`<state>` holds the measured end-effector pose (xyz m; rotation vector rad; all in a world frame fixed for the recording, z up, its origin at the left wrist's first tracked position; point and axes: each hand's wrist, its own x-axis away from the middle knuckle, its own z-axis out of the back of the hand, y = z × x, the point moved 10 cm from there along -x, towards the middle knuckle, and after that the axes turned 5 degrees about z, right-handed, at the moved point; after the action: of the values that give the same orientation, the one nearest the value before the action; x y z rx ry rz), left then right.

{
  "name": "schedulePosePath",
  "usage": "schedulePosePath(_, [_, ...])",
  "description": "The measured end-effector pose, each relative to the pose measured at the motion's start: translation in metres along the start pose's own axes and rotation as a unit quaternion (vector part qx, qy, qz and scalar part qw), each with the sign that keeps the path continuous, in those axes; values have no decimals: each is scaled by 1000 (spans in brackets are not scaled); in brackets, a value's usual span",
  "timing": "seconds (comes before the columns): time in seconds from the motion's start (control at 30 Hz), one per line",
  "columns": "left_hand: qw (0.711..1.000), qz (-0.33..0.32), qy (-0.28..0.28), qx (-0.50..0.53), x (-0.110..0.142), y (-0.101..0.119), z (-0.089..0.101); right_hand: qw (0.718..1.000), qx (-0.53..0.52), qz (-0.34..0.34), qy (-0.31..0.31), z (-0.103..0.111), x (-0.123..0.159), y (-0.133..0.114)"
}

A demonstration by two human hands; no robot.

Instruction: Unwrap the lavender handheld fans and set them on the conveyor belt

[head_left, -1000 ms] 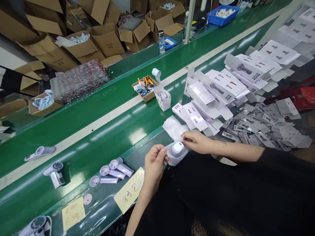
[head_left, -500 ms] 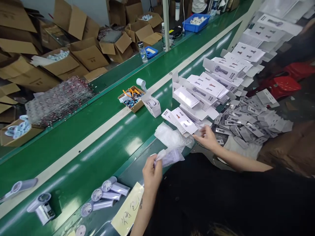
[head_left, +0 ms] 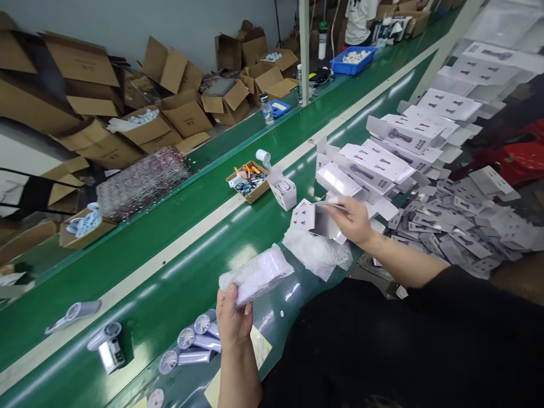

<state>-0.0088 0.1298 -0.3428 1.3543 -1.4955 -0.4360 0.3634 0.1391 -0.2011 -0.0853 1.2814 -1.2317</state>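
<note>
A purple handheld fan in a clear bubble bag (head_left: pixel 259 275) is gripped by my left hand (head_left: pixel 233 320) above the green bench. My right hand (head_left: pixel 353 222) pinches the edge of a white printed box (head_left: pixel 306 218), whose open end faces me. Beneath that box lies a heap of clear bubble bags (head_left: pixel 314 252). Several bare purple fans (head_left: pixel 198 341) rest in a row below my left hand, beside a yellow paper (head_left: pixel 260 347) partly covered by my arm.
Stacked white boxes (head_left: pixel 374 164) stand to the right, with flat cartons (head_left: pixel 467 221) heaped beyond. On the green conveyor (head_left: pixel 187 283) sit a small box of parts (head_left: pixel 250 184), an open white box (head_left: pixel 283 190) and further fans (head_left: pixel 108 345). Brown cartons (head_left: pixel 187 113) line the far side.
My left hand has moved left and down, with the bagged fan raised into fuller view. My right hand has picked up a white box and tilted its open end toward me. The camera view has shifted.
</note>
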Motion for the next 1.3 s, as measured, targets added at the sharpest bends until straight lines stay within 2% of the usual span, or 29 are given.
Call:
schedulePosePath(0.07, [999,-21,7,28,-4,15,0,995,-45,36,-82,-65,-36,-9])
schedulePosePath(0.13, [997,-56,17,41,-12,31,-10,981,-87,69,-158,-139,-59,-10])
schedulePosePath(0.23, [991,-127,45,17,-34,49,-32,947,-133,90,-280,-242,-69,-2])
schedulePosePath(0.3, [979,-179,86,-40,-54,57,-40,914,-136,69,-375,-295,-62,12])
schedulePosePath(0.37, [949,-228,155,-154,-68,63,-39,888,-121,36,-443,-327,-53,30])
schedulePosePath(0.4, [918,-257,201,-228,-70,67,-36,880,-110,20,-462,-335,-49,40])
schedulePosePath(0.43, [874,-289,242,-305,-67,71,-36,874,-100,7,-475,-341,-47,49])
schedulePosePath(0.47, [822,-326,266,-383,-62,74,-41,870,-93,-2,-484,-344,-45,56])
schedulePosePath(0.5, [766,-363,268,-457,-56,74,-53,865,-90,-9,-494,-346,-43,62])
schedulePosePath(0.53, [711,-397,246,-526,-50,71,-71,857,-88,-18,-508,-349,-41,67])
schedulePosePath(0.6, [617,-425,153,-644,-48,56,-116,841,-86,-37,-533,-353,-37,76])
schedulePosePath(0.63, [582,-417,109,-690,-53,48,-137,835,-86,-46,-542,-354,-37,79])
schedulePosePath(0.67, [559,-396,84,-724,-61,44,-154,829,-86,-55,-550,-355,-37,82])
schedulePosePath(0.7, [550,-364,77,-748,-74,46,-168,824,-88,-65,-556,-355,-37,85])
schedulePosePath(0.77, [569,-269,100,-770,-107,58,-182,816,-95,-86,-564,-354,-37,91])
schedulePosePath(0.83, [602,-156,119,-774,-138,65,-183,811,-104,-106,-566,-350,-38,97])
schedulePosePath(0.9, [607,-99,107,-781,-152,61,-186,813,-107,-117,-561,-346,-40,102])
schedulePosePath(0.97, [591,-136,47,-794,-149,46,-200,818,-108,-118,-553,-341,-43,106])
schedulePosePath(1.03, [573,-220,-39,-788,-132,21,-215,822,-108,-112,-548,-337,-45,109])
schedulePosePath(1.1, [559,-277,-82,-777,-115,-2,-215,823,-103,-102,-550,-335,-45,111])
schedulePosePath(1.23, [521,-261,-30,-812,-106,-25,-191,828,-80,-76,-550,-334,-45,106])
schedulePosePath(1.3, [522,-278,-11,-806,-93,-24,-184,833,-68,-55,-546,-336,-48,98])
